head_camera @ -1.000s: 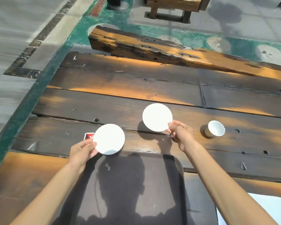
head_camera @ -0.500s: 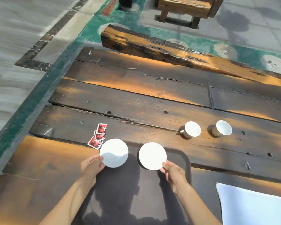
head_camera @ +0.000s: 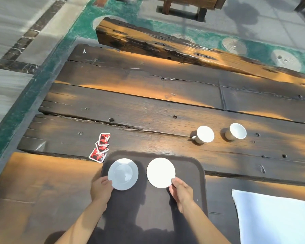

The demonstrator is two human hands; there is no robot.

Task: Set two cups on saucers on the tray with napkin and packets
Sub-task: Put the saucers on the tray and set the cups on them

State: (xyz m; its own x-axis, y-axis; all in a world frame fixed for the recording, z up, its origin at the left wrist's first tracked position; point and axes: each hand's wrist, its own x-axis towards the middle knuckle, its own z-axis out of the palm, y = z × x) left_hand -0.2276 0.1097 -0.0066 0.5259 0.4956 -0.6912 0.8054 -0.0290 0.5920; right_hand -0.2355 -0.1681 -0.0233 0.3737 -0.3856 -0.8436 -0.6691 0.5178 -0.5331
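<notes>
Two white saucers lie side by side on the far part of the dark brown tray (head_camera: pixel 188 199). My left hand (head_camera: pixel 101 188) pinches the near edge of the left saucer (head_camera: pixel 123 174), which is in shadow. My right hand (head_camera: pixel 181 191) grips the near edge of the right saucer (head_camera: pixel 161 172), which is in sun. Two white cups stand on the wooden table beyond the tray to the right: one with its handle to the left (head_camera: pixel 204 134), one further right (head_camera: pixel 236 131). Three red packets (head_camera: pixel 100 148) lie just off the tray's far left corner. A white napkin (head_camera: pixel 275 219) lies at the near right.
The table (head_camera: pixel 148 106) is of dark rough planks with holes and cracks. A wooden bench (head_camera: pixel 165 44) runs along its far side. Paved ground with a green strip lies to the left and beyond.
Both hands have brought the saucers down from above the table's planks onto the tray. The view has tilted, bringing both cups, the packets and the napkin into sight.
</notes>
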